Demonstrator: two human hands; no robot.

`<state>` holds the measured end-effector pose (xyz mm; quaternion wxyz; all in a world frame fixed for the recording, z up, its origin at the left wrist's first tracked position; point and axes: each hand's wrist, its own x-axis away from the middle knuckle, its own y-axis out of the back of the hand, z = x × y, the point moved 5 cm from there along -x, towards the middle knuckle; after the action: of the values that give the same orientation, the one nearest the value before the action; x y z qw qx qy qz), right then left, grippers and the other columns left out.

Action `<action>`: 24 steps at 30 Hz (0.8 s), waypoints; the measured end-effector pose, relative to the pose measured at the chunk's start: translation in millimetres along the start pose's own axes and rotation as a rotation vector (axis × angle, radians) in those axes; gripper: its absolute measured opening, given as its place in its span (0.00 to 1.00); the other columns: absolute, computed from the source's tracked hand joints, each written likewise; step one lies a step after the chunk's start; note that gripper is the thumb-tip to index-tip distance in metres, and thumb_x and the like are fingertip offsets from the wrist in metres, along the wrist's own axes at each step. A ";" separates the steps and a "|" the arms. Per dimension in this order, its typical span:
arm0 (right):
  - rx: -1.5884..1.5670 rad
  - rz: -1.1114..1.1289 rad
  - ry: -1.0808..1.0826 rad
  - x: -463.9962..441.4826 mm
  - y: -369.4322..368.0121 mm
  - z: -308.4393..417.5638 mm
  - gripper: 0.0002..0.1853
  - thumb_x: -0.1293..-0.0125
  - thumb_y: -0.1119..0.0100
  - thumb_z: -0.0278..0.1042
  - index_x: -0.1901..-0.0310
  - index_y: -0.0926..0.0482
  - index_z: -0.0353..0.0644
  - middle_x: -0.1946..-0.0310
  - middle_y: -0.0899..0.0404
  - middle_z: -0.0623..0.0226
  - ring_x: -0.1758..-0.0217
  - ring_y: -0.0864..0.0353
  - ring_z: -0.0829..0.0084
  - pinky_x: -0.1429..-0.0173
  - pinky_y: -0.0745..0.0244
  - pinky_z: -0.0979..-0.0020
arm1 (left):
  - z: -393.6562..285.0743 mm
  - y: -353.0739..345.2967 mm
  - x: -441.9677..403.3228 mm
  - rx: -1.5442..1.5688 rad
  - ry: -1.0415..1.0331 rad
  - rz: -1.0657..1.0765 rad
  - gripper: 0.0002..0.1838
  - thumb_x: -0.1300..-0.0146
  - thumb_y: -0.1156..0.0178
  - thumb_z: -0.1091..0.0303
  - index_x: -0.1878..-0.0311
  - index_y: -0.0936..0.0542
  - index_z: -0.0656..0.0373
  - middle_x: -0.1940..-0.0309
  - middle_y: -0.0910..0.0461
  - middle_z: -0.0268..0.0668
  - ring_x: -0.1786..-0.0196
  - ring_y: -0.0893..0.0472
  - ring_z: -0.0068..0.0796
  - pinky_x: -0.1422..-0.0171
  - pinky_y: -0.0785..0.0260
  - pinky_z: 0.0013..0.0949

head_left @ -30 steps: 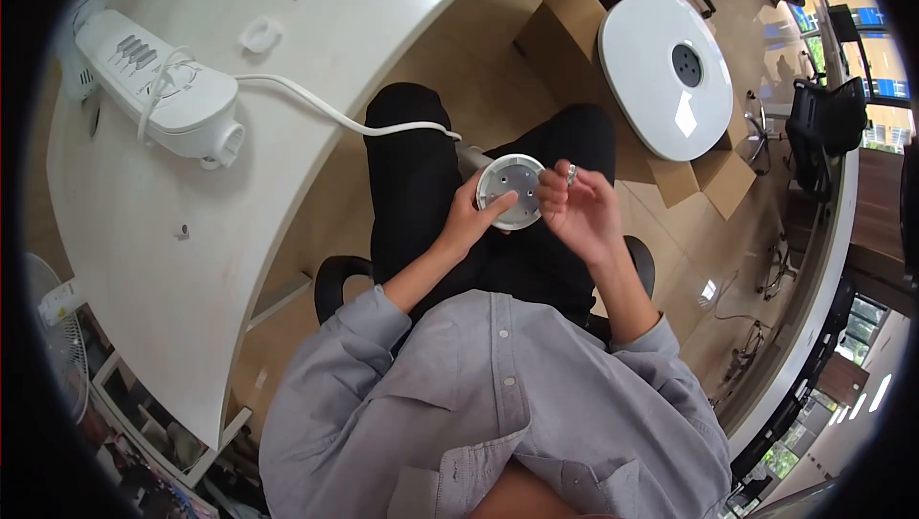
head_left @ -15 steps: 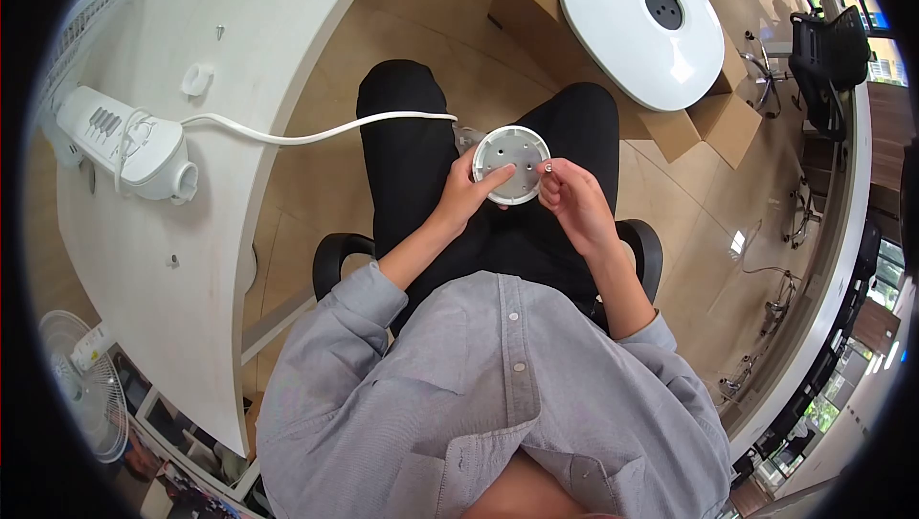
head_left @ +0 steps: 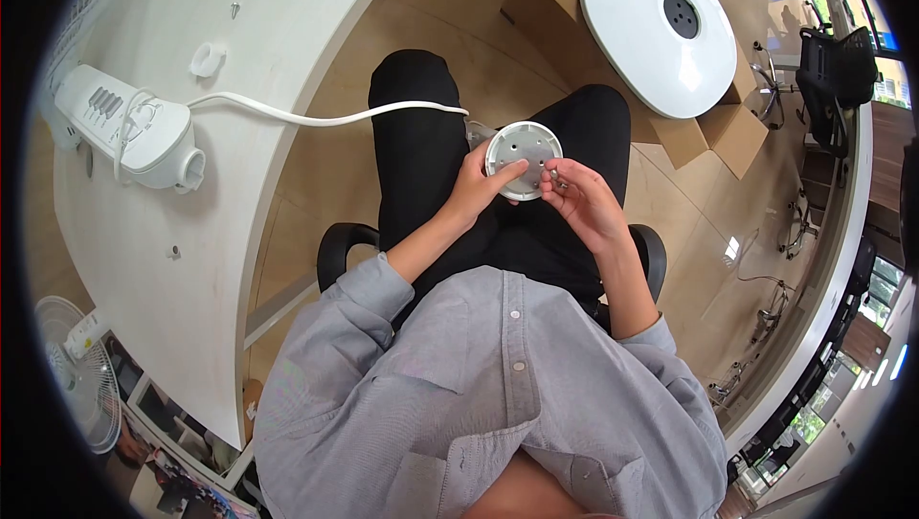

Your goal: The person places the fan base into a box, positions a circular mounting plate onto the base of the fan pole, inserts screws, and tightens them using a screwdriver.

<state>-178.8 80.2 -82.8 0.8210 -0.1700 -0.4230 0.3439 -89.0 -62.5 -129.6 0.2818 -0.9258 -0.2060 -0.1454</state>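
We saw a pale desk (head_left: pixel 182 327) with a faintly streaked top and a long curved edge, running down the left side of the room. On it lay a smooth white plastic housing (head_left: pixel 124 126) with a row of grey keys and a round open socket at its near end, a white ring-shaped cap (head_left: pixel 206 59) and a small metal screw (head_left: pixel 235 10). Glossy beige tiles covered the floor (head_left: pixel 670 251), where an open cardboard box (head_left: pixel 546 31) stood beneath a shiny, rounded white base (head_left: pixel 632 40) with a dark hub. A black office chair (head_left: pixel 833 88) stood beyond, and a wire-ribbed fan grille (head_left: pixel 77 375) showed at lower left

Over our black-trousered lap we had the round white part (head_left: pixel 522 141), its shallow rim enclosing a grey plate pierced with holes. Our left grip (head_left: pixel 476 184) clasped its edge, thumb across the plate; our right grip (head_left: pixel 584 203) was pinched on a small piece (head_left: pixel 557 174), too tiny to identify, beside the rim. A rubbery white cable (head_left: pixel 316 121) stretched from the housing towards our lap
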 end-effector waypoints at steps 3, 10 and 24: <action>0.052 -0.014 0.008 0.8 -4.0 3.8 0.14 0.25 0.41 0.32 0.45 0.19 0.32 0.59 0.15 0.63 0.57 0.15 0.75 0.46 0.18 0.73 | -0.9 0.5 0.0 0.008 0.003 -0.003 0.21 0.34 0.32 0.65 0.42 0.23 0.63 0.57 0.16 0.39 0.63 0.14 0.25 0.71 0.20 0.27; 0.340 -0.127 0.156 0.2 1.0 16.4 0.13 0.26 0.39 0.28 0.45 0.20 0.30 0.59 0.12 0.59 0.61 0.13 0.75 0.51 0.16 0.75 | 3.6 2.2 -1.4 0.012 -0.010 -0.006 0.22 0.34 0.32 0.64 0.40 0.22 0.63 0.56 0.16 0.38 0.63 0.14 0.24 0.72 0.21 0.25; 0.757 -0.205 0.411 -17.4 3.2 28.3 0.07 0.32 0.34 0.23 0.56 0.15 0.30 0.66 0.13 0.63 0.63 0.14 0.78 0.54 0.17 0.76 | 6.1 1.6 -3.0 0.016 0.000 -0.001 0.22 0.34 0.31 0.65 0.41 0.23 0.63 0.56 0.16 0.39 0.63 0.14 0.25 0.71 0.21 0.27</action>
<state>-210.2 69.8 -78.2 0.9223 0.1207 -0.1100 0.3502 -90.0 -61.0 -136.4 0.2892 -0.9233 -0.2078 -0.1438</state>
